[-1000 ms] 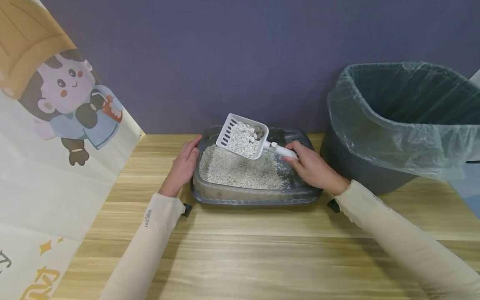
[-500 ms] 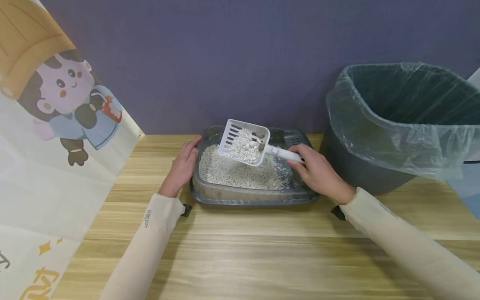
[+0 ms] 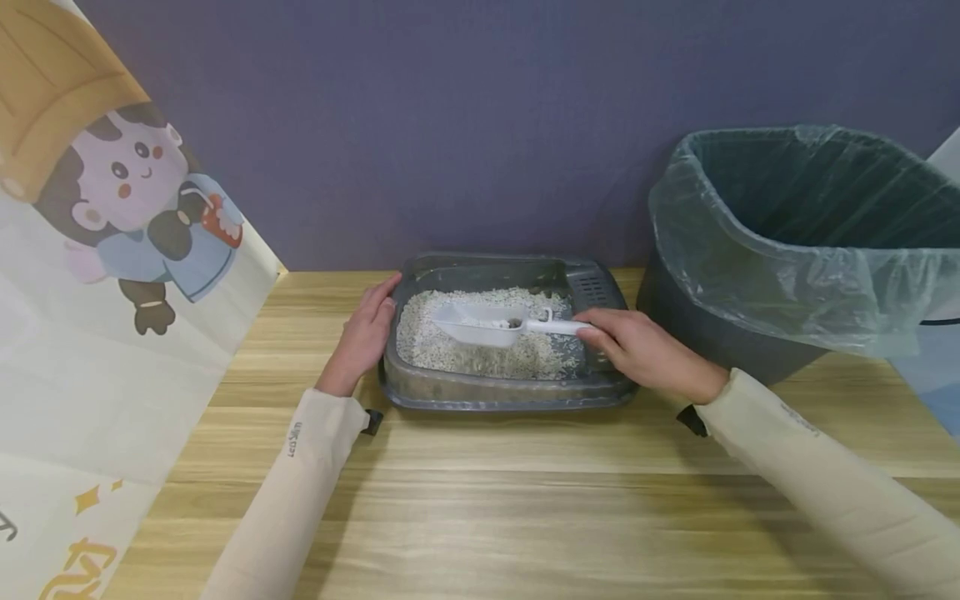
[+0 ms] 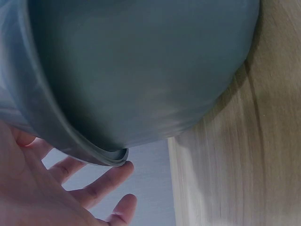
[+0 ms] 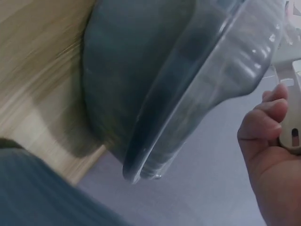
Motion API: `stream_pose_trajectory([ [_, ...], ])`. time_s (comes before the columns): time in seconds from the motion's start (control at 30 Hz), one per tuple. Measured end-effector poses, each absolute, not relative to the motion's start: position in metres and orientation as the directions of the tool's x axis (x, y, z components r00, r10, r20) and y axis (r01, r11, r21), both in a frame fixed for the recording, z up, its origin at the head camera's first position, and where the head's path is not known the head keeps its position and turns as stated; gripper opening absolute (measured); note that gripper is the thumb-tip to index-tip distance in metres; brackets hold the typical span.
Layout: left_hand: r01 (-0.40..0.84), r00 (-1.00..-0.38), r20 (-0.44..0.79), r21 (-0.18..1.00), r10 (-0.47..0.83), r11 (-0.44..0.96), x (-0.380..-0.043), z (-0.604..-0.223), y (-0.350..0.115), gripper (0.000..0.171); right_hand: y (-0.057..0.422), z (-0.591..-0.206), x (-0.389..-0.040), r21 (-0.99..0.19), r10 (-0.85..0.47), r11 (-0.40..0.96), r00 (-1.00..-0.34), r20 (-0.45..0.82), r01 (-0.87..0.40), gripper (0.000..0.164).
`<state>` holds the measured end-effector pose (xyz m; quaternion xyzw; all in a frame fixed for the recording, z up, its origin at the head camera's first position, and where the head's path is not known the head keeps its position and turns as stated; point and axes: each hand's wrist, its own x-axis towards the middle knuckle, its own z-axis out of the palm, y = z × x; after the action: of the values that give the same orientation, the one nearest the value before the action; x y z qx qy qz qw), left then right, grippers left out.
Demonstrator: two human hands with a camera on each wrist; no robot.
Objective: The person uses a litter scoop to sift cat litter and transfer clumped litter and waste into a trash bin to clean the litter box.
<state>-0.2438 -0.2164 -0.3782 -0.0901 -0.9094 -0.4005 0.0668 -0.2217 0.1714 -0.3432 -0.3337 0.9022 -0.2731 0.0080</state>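
A grey litter box (image 3: 480, 392) with pale granular litter (image 3: 435, 346) stands on the wooden table. My right hand (image 3: 637, 346) grips the handle of a white litter scoop (image 3: 476, 325) held over the litter. The scoop is seen nearly edge-on, with some litter and a darker lump inside. In the right wrist view, curled fingers (image 5: 273, 117) wrap the scoop's handle at the right edge. My left hand (image 3: 363, 337) rests against the box's left rim. Its fingers (image 4: 101, 186) look fairly straight beside the rim in the left wrist view.
A tall dark bin (image 3: 735, 333) lined with a clear plastic bag (image 3: 750, 283) stands right of the litter box. Behind is a purple-grey wall (image 3: 450, 125). A white sheet with a cartoon print (image 3: 161, 208) hangs at the left. Wooden tabletop (image 3: 487, 508) extends in front.
The scoop has tilted from showing its slotted bowl to nearly edge-on, and sits slightly lower. My right hand has shifted slightly right and down. The left hand stays at the rim.
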Motion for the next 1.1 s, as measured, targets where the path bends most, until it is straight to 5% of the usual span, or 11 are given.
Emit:
stream_pose_trajectory([
  [0.53,0.221,-0.974,0.199,0.712,0.111,0.666,-0.2439,-0.3791,-0.2178,0.047,0.1817,-0.3342,-0.2247,-0.441,-0.628,0.611,-0.742,0.236,-0.657,0.024],
  [1.1,0.212,-0.976,0.190,0.716,0.106,0.665,-0.2449,-0.3799,-0.2179,0.047,0.1786,-0.3364,-0.2207,-0.413,-0.473,0.670,-0.783,0.403,-0.617,0.032],
])
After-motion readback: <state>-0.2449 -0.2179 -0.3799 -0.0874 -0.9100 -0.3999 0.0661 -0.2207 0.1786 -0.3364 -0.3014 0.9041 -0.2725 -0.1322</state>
